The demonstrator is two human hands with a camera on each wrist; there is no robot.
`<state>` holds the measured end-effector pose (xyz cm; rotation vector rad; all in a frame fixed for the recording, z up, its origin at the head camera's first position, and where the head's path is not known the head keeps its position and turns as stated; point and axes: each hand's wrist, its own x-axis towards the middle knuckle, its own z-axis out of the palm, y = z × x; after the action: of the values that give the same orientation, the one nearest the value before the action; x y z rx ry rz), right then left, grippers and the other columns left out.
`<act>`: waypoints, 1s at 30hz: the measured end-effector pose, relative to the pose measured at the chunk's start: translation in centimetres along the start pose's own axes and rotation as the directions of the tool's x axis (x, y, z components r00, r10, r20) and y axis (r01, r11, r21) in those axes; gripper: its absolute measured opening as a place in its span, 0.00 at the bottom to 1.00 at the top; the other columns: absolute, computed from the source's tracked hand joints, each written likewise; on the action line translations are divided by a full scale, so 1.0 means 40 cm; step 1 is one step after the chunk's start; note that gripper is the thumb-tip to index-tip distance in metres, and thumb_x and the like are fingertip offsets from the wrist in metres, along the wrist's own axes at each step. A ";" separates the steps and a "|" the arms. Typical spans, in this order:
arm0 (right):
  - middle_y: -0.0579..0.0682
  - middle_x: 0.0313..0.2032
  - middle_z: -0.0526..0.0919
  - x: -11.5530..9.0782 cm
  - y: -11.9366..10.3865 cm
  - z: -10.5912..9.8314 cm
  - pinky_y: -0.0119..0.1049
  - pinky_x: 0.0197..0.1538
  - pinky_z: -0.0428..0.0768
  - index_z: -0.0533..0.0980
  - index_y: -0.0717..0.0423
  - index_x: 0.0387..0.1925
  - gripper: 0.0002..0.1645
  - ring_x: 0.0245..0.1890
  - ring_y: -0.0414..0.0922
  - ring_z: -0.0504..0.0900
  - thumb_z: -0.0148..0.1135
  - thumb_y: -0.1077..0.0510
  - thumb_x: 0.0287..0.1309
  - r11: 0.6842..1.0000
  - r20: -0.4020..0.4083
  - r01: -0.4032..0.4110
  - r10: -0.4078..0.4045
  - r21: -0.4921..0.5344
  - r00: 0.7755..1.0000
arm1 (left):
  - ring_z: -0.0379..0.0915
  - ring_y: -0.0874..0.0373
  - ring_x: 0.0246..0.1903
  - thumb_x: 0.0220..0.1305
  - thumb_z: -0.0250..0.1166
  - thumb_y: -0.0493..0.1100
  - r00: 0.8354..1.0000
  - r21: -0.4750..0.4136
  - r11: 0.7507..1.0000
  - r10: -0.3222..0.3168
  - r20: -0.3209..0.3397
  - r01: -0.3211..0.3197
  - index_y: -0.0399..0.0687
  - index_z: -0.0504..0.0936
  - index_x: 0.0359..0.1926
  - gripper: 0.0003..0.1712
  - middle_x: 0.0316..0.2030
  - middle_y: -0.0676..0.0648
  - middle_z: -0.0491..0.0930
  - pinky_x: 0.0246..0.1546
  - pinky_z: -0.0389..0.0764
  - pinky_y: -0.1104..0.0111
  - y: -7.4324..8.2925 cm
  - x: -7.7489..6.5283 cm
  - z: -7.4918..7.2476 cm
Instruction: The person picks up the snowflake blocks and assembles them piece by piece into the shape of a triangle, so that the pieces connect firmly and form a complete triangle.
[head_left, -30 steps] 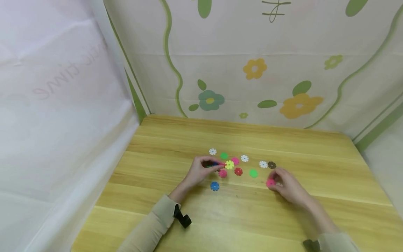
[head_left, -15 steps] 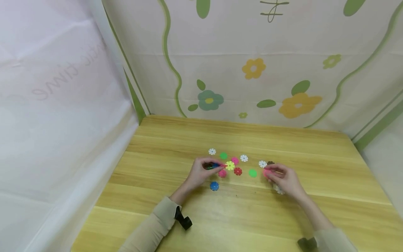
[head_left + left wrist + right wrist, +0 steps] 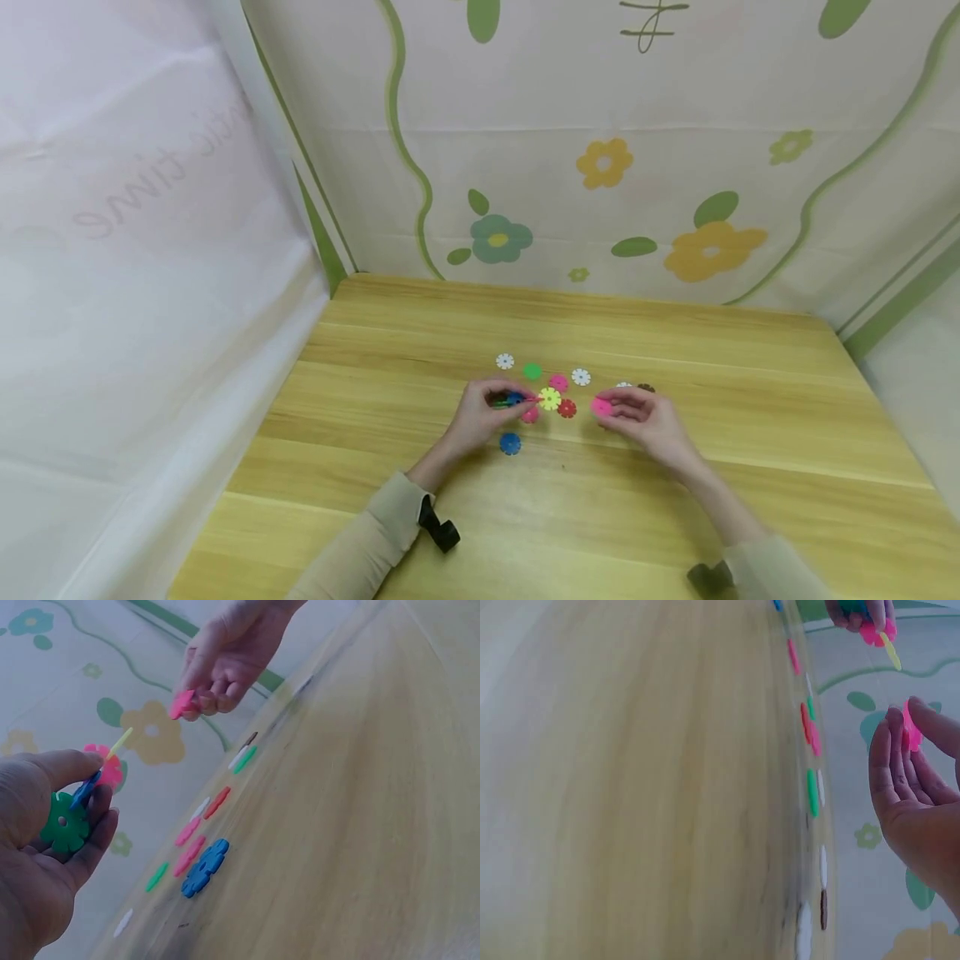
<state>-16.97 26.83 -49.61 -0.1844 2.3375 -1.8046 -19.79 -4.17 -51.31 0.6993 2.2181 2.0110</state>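
My left hand [image 3: 480,417] holds a linked chain of plastic snowflake discs by thumb and fingers. In the left wrist view the chain has a green disc [image 3: 64,823] against the fingers, then a blue disc [image 3: 85,790], a pink disc [image 3: 112,769] and a yellow disc [image 3: 120,742] at the tip. To the right, above the table, my right hand [image 3: 652,423] pinches a single pink snowflake disc [image 3: 602,407] between thumb and fingertips. A small gap separates this pink disc from the yellow one. The chain's inner part is partly hidden by the left fingers.
Loose discs lie flat on the wooden table [image 3: 570,533]: a blue one [image 3: 511,443] in front, a red one [image 3: 567,408], several white, pink and green ones, and a brown one [image 3: 647,388]. A printed cloth [image 3: 525,167] hangs behind the table.
My right hand has moved left with its pink disc, closer to the chain. The left hand has stayed almost in place, with the yellow disc shifted slightly right and down.
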 end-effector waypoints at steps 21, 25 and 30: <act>0.57 0.47 0.93 0.044 -0.017 0.038 0.34 0.52 0.92 0.79 0.78 0.61 0.23 0.39 0.43 0.92 0.63 0.59 0.80 0.998 0.235 -0.010 -0.004 0.057 0.972 | 0.87 0.66 0.43 0.72 0.75 0.37 0.992 0.061 0.998 -0.031 0.124 0.024 0.39 0.93 0.47 0.07 0.48 0.38 0.92 0.48 0.90 0.72 0.011 0.003 -0.004; 0.57 0.48 0.93 0.040 -0.021 0.037 0.33 0.53 0.91 0.78 0.80 0.62 0.25 0.41 0.43 0.92 0.63 0.59 0.80 0.998 0.259 -0.016 -0.002 0.067 0.966 | 0.87 0.67 0.42 0.72 0.75 0.37 0.991 0.067 0.997 -0.039 0.125 0.031 0.39 0.93 0.47 0.07 0.48 0.37 0.93 0.48 0.90 0.72 0.012 0.003 -0.003; 0.51 0.46 0.94 0.030 -0.028 0.053 0.32 0.53 0.91 0.77 0.82 0.62 0.25 0.42 0.43 0.93 0.59 0.59 0.83 0.993 0.222 -0.023 -0.003 0.113 0.975 | 0.88 0.66 0.40 0.71 0.75 0.36 0.993 0.069 0.997 -0.032 0.111 0.024 0.38 0.93 0.47 0.07 0.46 0.37 0.93 0.46 0.90 0.73 0.011 0.000 0.004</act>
<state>-17.69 24.31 -49.13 -0.3387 2.0736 -1.8049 -19.61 -3.98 -50.90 0.7633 2.2279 1.8438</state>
